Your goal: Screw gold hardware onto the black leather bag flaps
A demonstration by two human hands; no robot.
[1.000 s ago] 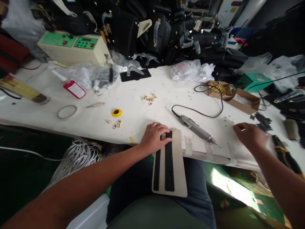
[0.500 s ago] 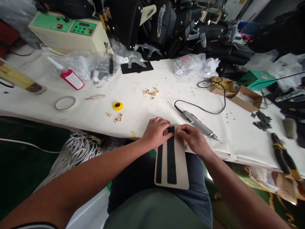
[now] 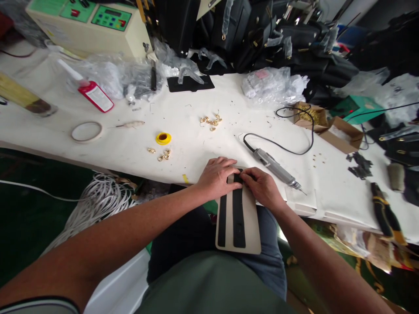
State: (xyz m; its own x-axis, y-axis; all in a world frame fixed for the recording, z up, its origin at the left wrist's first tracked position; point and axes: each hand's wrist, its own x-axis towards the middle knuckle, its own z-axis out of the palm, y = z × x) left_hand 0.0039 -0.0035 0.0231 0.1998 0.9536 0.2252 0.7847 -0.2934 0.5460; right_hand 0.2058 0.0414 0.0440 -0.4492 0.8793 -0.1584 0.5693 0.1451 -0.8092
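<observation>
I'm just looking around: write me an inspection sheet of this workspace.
Surface: white tabletop, with small dark specks
Things at hand: beige panel with two black strips, overhanging the table edge
Clutter: gold metal pieces, yellow ring, clear plastic bags, pliers
Hands: left on the panel, thumb on a strip; right fingertips at the strip's far end, anything pinched too small to tell
Cables: black cord looping from the gray power tool
Surroundings: black bags behind; liquid spills, nothing seen
</observation>
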